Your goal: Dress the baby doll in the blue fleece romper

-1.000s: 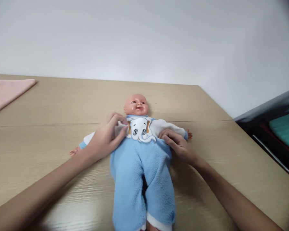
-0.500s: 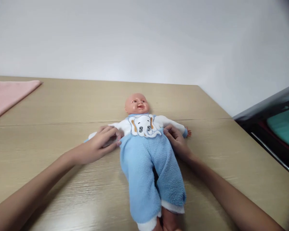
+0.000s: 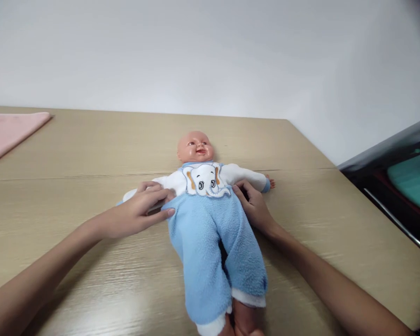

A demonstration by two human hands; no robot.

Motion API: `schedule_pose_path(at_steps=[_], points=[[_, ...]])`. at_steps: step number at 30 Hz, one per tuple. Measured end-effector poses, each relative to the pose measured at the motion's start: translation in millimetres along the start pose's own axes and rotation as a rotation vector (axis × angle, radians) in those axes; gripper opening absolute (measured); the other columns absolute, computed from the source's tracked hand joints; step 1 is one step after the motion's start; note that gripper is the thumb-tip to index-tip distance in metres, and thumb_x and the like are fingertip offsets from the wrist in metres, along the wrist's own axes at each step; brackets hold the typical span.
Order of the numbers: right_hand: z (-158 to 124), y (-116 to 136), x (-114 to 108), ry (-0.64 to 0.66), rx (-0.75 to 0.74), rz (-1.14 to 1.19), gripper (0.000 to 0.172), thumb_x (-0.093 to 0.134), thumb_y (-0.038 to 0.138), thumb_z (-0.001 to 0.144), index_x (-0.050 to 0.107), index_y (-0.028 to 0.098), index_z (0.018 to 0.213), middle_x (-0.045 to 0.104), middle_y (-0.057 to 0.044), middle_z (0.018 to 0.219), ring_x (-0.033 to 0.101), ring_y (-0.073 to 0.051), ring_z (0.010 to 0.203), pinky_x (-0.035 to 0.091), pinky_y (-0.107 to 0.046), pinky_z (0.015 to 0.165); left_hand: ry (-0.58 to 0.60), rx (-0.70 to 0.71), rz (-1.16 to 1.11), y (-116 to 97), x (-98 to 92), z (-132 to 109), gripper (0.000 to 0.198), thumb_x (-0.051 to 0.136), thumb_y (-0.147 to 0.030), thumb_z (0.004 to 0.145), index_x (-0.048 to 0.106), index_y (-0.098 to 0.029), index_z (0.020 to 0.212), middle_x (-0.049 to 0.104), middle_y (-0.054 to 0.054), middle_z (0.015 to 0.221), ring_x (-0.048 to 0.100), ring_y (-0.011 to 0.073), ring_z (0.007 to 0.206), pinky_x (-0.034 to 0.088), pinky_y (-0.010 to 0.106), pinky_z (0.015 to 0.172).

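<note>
A baby doll [image 3: 196, 147] lies on its back on the wooden table, head away from me, arms spread. It wears a white top with an elephant face [image 3: 207, 181] on the chest and fuzzy blue trousers [image 3: 203, 242] with white cuffs. My left hand [image 3: 143, 210] pinches the trousers' waist on the left side, drawing the cloth out to a point. At the opposite side of the waist, my right hand [image 3: 252, 205] has its thumb and fingers closed on the blue edge. The doll's feet run out of the picture at the bottom.
A folded pink cloth [image 3: 10, 133] lies at the table's far left. Behind the table [image 3: 98, 140] rises a pale wall [image 3: 182, 56]. Past the right edge stands a dark object with a green thing [image 3: 413, 182] in it.
My left hand has drawn the waist cloth a little outward to the left. My right hand keeps its place at the waist. The whole view has shifted slightly.
</note>
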State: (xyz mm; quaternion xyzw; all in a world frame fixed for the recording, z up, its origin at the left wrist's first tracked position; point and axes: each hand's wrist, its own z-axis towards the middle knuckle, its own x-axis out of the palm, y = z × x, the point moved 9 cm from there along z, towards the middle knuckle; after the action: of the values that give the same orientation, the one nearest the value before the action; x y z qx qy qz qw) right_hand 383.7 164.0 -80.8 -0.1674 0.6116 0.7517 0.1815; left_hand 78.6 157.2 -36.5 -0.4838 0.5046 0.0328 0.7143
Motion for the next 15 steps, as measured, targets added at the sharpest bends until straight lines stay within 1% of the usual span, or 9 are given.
schedule_pose_path(at_steps=[2, 4, 7, 10, 12, 13, 15], points=[[-0.8, 1.0, 0.4, 0.0, -0.005, -0.012, 0.04, 0.059, 0.061, 0.11, 0.066, 0.025, 0.094, 0.072, -0.003, 0.089, 0.065, -0.026, 0.083, 0.047, -0.041, 0.078, 0.024, 0.001, 0.056, 1.4, 3.1, 1.4, 0.036, 0.048, -0.055, 0.116, 0.066, -0.026, 0.107, 0.066, 0.002, 0.097, 0.062, 0.028, 0.1, 0.044, 0.052, 0.11], [-2.3, 2.4, 0.1, -0.009, -0.018, -0.03, 0.039, 0.058, 0.059, 0.111, 0.066, 0.025, 0.094, 0.072, -0.004, 0.089, 0.065, -0.026, 0.083, 0.048, -0.041, 0.079, 0.031, -0.002, 0.12, 3.5, 6.5, 2.4, 0.035, 0.041, -0.048, 0.117, 0.064, -0.025, 0.105, 0.063, 0.001, 0.094, 0.06, 0.0279, 0.098, 0.039, 0.056, 0.112], [-4.5, 4.2, -1.1, -0.032, -0.038, -0.071, 0.036, 0.058, 0.056, 0.112, 0.065, 0.025, 0.095, 0.072, -0.004, 0.09, 0.065, -0.026, 0.083, 0.049, -0.042, 0.08, 0.01, 0.017, 0.215, 2.7, 12.0, 2.7, 0.028, 0.039, -0.037, 0.115, 0.059, -0.024, 0.099, 0.063, 0.001, 0.094, 0.059, 0.028, 0.098, 0.035, 0.059, 0.113], [-5.8, 5.8, -2.5, -0.06, -0.047, -0.115, 0.033, 0.059, 0.054, 0.111, 0.066, 0.025, 0.097, 0.072, -0.005, 0.092, 0.065, -0.026, 0.083, 0.05, -0.042, 0.08, -0.024, 0.033, 0.308, 0.8, 19.3, 1.8, 0.025, 0.042, -0.032, 0.111, 0.053, -0.023, 0.09, 0.063, 0.003, 0.096, 0.058, 0.0293, 0.098, 0.038, 0.06, 0.109], [-6.7, 7.8, -4.9, -0.095, -0.058, -0.143, 0.03, 0.061, 0.052, 0.11, 0.066, 0.025, 0.096, 0.072, -0.005, 0.092, 0.064, -0.026, 0.083, 0.05, -0.043, 0.079, -0.056, 0.033, 0.374, 0.8, 23.7, 1.0, 0.025, 0.042, -0.031, 0.11, 0.053, -0.023, 0.088, 0.064, 0.005, 0.099, 0.058, 0.0307, 0.1, 0.041, 0.061, 0.108], [-7.3, 9.3, -6.7, -0.12, -0.068, -0.157, 0.029, 0.063, 0.05, 0.109, 0.066, 0.025, 0.096, 0.071, -0.005, 0.092, 0.064, -0.026, 0.083, 0.05, -0.043, 0.079, -0.084, 0.022, 0.412, 1.7, 24.2, 0.6, 0.024, 0.041, -0.031, 0.11, 0.055, -0.023, 0.091, 0.065, 0.007, 0.102, 0.058, 0.032, 0.102, 0.042, 0.061, 0.107], [-9.2, 12.9, -12.3, -0.193, -0.095, -0.169, 0.024, 0.065, 0.046, 0.108, 0.065, 0.025, 0.098, 0.07, -0.005, 0.092, 0.064, -0.026, 0.083, 0.051, -0.042, 0.079, -0.17, -0.023, 0.493, 3.6, 19.7, -0.1, 0.024, 0.039, -0.03, 0.11, 0.06, -0.022, 0.102, 0.067, 0.012, 0.111, 0.058, 0.0362, 0.108, 0.046, 0.062, 0.105]])
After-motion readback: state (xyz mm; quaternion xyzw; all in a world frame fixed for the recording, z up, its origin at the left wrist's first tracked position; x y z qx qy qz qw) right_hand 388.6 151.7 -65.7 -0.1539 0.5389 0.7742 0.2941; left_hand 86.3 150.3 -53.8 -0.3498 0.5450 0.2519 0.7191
